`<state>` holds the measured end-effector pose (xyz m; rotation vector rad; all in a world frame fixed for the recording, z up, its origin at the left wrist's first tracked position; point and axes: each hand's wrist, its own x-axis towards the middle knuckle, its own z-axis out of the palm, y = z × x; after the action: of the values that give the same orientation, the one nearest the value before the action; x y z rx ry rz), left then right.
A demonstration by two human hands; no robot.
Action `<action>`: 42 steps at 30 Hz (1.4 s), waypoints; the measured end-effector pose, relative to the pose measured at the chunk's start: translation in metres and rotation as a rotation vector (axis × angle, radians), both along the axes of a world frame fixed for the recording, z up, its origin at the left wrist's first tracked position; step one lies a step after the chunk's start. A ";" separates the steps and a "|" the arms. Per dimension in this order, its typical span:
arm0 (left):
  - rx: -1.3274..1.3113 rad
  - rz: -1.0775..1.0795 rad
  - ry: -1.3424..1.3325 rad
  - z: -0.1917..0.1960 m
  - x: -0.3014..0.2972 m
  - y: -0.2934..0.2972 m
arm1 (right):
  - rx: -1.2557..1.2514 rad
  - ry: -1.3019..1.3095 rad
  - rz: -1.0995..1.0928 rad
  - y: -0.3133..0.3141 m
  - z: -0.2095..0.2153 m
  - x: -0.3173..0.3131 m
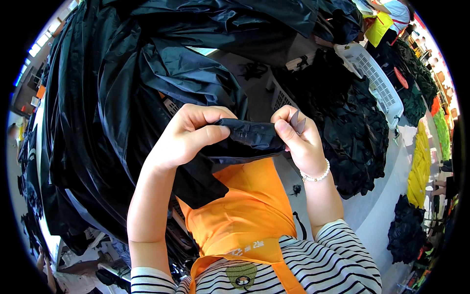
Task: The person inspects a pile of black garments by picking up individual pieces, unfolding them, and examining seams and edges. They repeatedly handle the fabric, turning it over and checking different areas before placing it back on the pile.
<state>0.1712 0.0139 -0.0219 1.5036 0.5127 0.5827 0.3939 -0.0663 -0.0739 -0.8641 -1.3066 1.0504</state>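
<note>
Between my two hands a folded edge of shiny black cloth (254, 134) is stretched in front of the orange apron I wear. My left hand (193, 134) pinches its left end, thumb on top. The right end is gripped by my right hand (299, 136), with a white beaded bracelet at the wrist. Two short grey pointed blades, like thread snips (297, 122), stick up from the right fingers; their handle is hidden in the palm. Below the stretched edge, more of the black cloth hangs over the apron (245, 191).
Large heaps of black fabric (117, 88) fill the left and the far side. To the right lies a black garment pile (338, 122) beside a white plastic basket (377, 78). Yellow cloth (420, 166) and a dark bundle (406, 230) lie further right. Another person (396, 14) is at the far right.
</note>
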 end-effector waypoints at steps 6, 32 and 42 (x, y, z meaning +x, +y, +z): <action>-0.021 0.180 0.159 -0.006 0.004 -0.006 | 0.376 -0.475 -0.471 0.002 0.012 -0.012; 0.629 0.090 0.302 -0.018 0.007 -0.022 | -0.426 0.339 0.291 -0.005 0.002 0.006; 0.292 0.267 0.255 -0.017 0.008 -0.026 | 0.159 -0.605 -0.656 0.009 -0.013 0.024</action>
<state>0.1794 -0.0119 -0.0391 1.8142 0.8642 0.6983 0.4175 -0.0570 -0.0873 -1.4231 -1.4120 0.1616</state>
